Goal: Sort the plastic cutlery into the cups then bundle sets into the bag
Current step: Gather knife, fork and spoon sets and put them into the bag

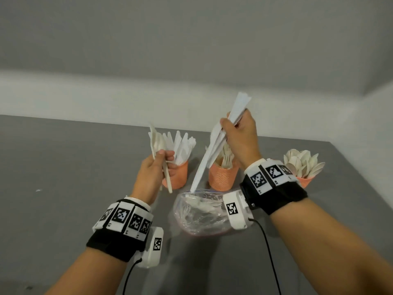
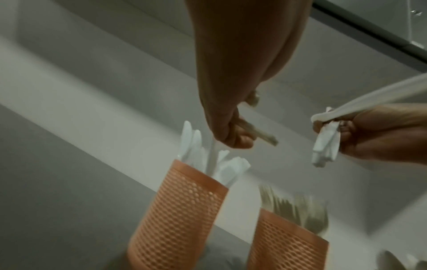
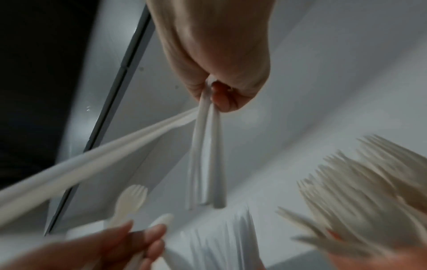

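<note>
— What is the left hand (image 1: 154, 167) doing?

— Its grip is clenched round a small set of pale cutlery (image 1: 158, 150), thumb pressed on the handles, held up in front of the left cup (image 1: 177, 174). The right wrist view shows a spork-like head among the pieces; the rest is too blurred to name.

— And the right hand (image 1: 240, 137)?

— Raised higher, grasping a bundle of white cutlery (image 1: 217, 143) at mid-length. The bundle slants: one end points up past the knuckles, the other reaches down to the mouth of the bag (image 1: 200, 216).

— Touching the bag?

— The lower tips sit right at its open rim; whether they are inside, I cannot tell.

— Where does the bag lie?

— On the grey surface (image 1: 63, 167), between the two forearms and just in front of the cups. It is clear plastic with some white pieces already in it.

— The cups?

— Three orange mesh ones stand in a row. The left cup holds white knives, the middle cup (image 1: 222, 177) cream forks, and the right cup (image 1: 306, 180) spoons, their bowls fanned upward. The right cup stands apart from the other two, partly behind the right wrist band (image 1: 274, 186).
</note>
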